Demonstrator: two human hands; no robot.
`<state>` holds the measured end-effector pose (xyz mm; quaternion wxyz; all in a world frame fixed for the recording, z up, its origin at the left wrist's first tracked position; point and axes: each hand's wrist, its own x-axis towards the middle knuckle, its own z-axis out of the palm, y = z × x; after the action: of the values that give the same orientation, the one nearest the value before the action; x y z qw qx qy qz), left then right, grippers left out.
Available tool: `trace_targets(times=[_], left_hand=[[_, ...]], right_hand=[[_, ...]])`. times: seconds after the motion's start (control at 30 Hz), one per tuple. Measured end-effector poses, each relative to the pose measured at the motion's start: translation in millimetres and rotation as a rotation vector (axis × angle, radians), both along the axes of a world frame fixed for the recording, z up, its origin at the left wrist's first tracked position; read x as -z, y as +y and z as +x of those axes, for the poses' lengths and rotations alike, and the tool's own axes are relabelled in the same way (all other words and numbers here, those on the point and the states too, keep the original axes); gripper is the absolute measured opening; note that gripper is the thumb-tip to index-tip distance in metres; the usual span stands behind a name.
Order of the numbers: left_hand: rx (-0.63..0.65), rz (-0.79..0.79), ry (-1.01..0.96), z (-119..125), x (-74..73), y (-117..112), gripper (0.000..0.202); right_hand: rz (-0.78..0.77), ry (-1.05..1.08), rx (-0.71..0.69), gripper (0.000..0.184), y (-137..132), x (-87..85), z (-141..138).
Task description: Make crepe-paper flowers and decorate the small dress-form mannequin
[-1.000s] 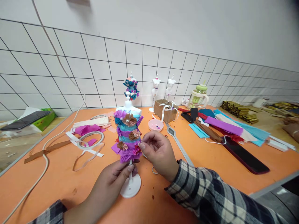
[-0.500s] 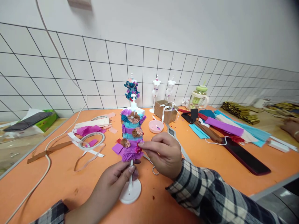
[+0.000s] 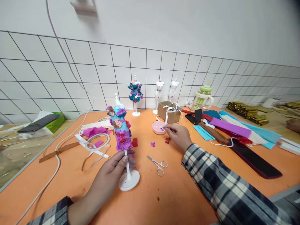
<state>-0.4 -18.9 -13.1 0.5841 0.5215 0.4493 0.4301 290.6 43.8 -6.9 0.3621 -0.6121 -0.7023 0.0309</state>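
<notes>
Right hand [image 3: 179, 137] now off mannequin [image 3: 120, 132], beside pink dish [image 3: 156, 128] (fingertip contents indistinct)

Change: r. hand [image 3: 179, 136] taken off the dress form [image 3: 120, 131], form tipped & turned
Within the last sec the r. hand, earlier pinched at the hem of the dress form, has been moved away to the right & back; its fingertips are now at the rim of the pink dish [image 3: 158, 127], well apart from the form. The form, upright before, is now leaned to the left & rotated in the l. hand [image 3: 117, 167], so a different side w/ other paper flowers is shown. The scissors [image 3: 158, 163], earlier mostly hidden under the r. hand, are now laid bare on the table
</notes>
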Motion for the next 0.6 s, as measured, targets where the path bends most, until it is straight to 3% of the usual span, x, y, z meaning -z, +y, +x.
trace_targets(times=[0.17, 0.37, 0.6], left_hand=[[-0.019, 0.028, 0.008, -0.8, 1.4, 2.1, 0.045], [-0.026, 0.047, 0.041, -2.2, 3.7, 2.6, 0.045], [-0.033, 0.063, 0.066, -0.3, 1.5, 1.1, 0.046]], right_hand=[[-0.207, -0.126, 0.005, 0.024, 15.3, 7.5, 30.4], [-0.314, -0.233, 0.071, 0.019, 12.6, 8.3, 28.3], [-0.344, -0.234, 0.019, 0.022, 19.0, 20.4, 25.1]])
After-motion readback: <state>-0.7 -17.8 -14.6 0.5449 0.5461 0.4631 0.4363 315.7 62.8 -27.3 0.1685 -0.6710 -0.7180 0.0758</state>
